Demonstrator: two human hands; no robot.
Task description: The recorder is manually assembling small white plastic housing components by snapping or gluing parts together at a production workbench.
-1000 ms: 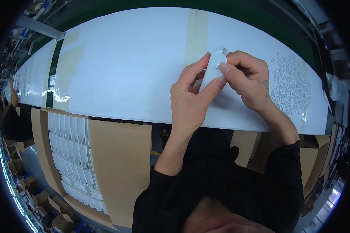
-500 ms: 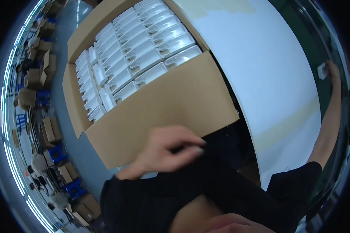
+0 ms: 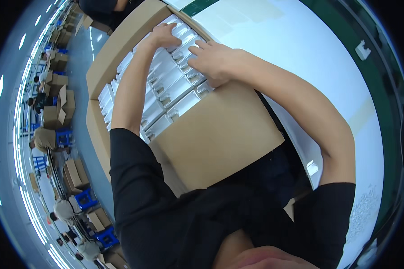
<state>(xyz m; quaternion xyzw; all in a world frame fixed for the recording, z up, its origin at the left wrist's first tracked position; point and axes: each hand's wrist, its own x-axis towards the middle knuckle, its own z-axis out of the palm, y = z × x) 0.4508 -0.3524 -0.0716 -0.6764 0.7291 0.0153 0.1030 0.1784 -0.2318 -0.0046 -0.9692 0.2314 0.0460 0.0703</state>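
A large open cardboard box (image 3: 220, 134) stands in front of me, packed with rows of small white plastic pieces (image 3: 170, 83). My left hand (image 3: 163, 36) reaches into its far end, palm down on the white pieces, with thumb and fingers apart. Beside it, my right hand (image 3: 214, 59) comes over the box's right edge. Its fingers are spread and touch the tops of the white pieces. I see neither hand lifting a piece. The undersides of the fingers are hidden.
A white tabletop (image 3: 300, 54) runs along the box's right side. Beyond it, a single white piece (image 3: 362, 50) lies on a green belt (image 3: 345, 22). Another person (image 3: 98, 9) is at the far end of the box. Blue stools (image 3: 85, 198), cartons and seated workers line the left.
My left hand has moved from above the near flap to the box's far end. My right hand has left the green belt, where it held a white piece, and now touches the packed pieces.
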